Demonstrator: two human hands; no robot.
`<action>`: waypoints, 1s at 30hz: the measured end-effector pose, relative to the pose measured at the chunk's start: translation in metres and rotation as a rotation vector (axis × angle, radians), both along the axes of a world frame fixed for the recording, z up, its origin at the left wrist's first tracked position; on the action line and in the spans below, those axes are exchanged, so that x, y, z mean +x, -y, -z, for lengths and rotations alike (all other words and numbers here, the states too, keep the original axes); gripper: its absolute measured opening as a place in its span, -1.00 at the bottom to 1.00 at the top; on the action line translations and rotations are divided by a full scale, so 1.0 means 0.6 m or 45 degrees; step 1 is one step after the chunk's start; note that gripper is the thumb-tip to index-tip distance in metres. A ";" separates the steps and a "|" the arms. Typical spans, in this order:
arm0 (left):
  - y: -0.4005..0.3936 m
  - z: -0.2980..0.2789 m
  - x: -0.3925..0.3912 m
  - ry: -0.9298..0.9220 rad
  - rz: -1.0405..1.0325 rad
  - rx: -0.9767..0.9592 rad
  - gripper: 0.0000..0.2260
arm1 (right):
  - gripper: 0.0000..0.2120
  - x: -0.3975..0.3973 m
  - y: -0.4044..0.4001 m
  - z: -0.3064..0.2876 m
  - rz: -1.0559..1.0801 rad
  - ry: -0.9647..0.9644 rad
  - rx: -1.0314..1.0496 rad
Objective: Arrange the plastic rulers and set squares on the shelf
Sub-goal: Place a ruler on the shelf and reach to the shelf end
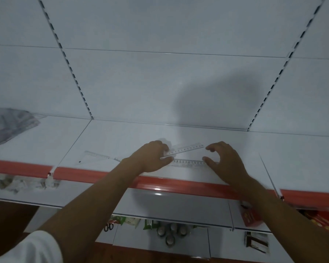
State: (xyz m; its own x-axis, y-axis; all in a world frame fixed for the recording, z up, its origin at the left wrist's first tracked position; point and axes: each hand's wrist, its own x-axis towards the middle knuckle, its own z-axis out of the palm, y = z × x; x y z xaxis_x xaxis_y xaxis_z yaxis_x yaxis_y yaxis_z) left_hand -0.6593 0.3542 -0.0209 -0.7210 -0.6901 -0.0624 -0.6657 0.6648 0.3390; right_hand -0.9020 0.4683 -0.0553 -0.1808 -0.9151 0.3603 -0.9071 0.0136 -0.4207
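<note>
On the white shelf (122, 137), the left hand (152, 158) pinches a tilted clear plastic ruler (186, 149), probably light, stiff and slippery, best held by its edges, while the right hand (224, 160) hovers at three o'clock, fingers apart.

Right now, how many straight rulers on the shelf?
2. One ruler lies tilted, its left end pinched by the left hand. The other lies flat nearer the shelf's front edge, between both hands. More may be hidden under the hands.

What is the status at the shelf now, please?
Left hand pinches angled ruler. Right hand open, fingers at flat ruler. Set square lies apart, left. Nothing in the way.
</note>
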 end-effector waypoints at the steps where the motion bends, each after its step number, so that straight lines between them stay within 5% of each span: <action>1: -0.002 -0.004 -0.003 -0.003 0.022 0.002 -0.57 | -0.64 -0.001 0.000 -0.010 -0.019 0.003 -0.036; 5: -0.008 -0.014 -0.020 -0.004 0.113 0.010 -0.57 | -0.49 -0.011 0.003 -0.037 -0.192 -0.095 0.049; 19: -0.009 -0.002 -0.032 -0.152 0.146 0.031 -0.65 | -0.72 -0.042 -0.028 -0.023 -0.132 -0.135 0.127; 30: -0.006 0.026 -0.030 0.058 -0.009 -0.014 -0.65 | -0.71 -0.049 -0.028 0.022 -0.076 -0.128 0.213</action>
